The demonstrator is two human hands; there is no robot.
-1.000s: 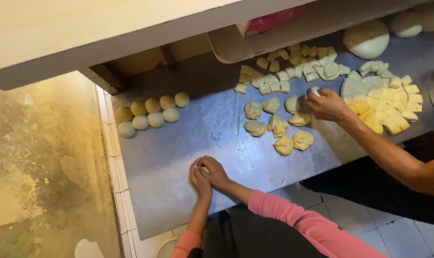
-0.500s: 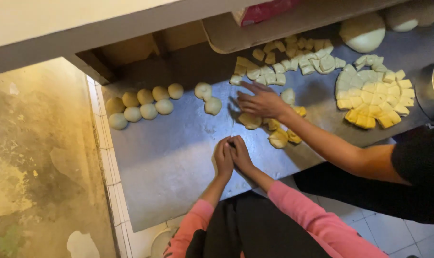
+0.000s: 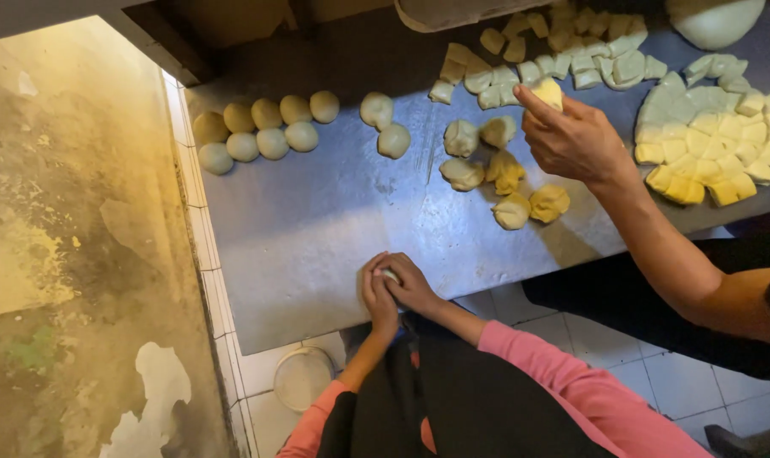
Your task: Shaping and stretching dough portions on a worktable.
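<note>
My left hand [image 3: 375, 304] and my right hand [image 3: 412, 284] are pressed together at the near edge of the steel table [image 3: 317, 212]. They cup a small pale dough piece [image 3: 391, 275], which is mostly hidden between the palms. Both my sleeves are pink. Across the table, a co-worker's hand [image 3: 571, 140] pinches a cut dough piece [image 3: 548, 92] above a cluster of rough dough lumps [image 3: 487, 165].
Rolled dough balls [image 3: 262, 127] sit in two rows at the far left, with two more balls [image 3: 385, 123] beside them. A scored dough slab [image 3: 716, 136] and loose cut pieces [image 3: 563, 59] lie at the right. A white round container [image 3: 304, 377] rests on the tiled floor.
The co-worker's hand has lifted off the lumps with one piece held up. My joined hands have drawn back toward the table's near edge, still pressed together.
</note>
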